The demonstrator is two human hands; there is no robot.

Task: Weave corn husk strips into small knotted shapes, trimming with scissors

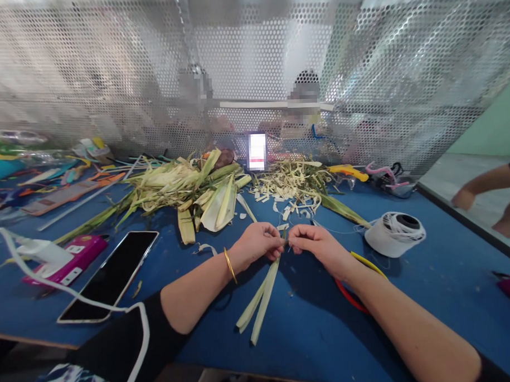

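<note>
Near the middle of the blue table, my left hand is closed in a pinch on the upper end of two pale green husk strips, joined at the top. Their loose ends spread towards the front edge. Close beside it, my right hand pinches a thin pale bit that looks like thread, at the tip of the strips; the fingers partly hide it. To the right stands a spool of white thread, with fine thread trailing from it towards my hands. Under my right forearm lies a tool with red and yellow handles, partly covered.
Behind my hands lie a husk pile and shredded scraps. On the left are a phone, a magenta power strip and a white cable crossing my left arm. A perforated metal panel closes the back. Another person's arm shows at right.
</note>
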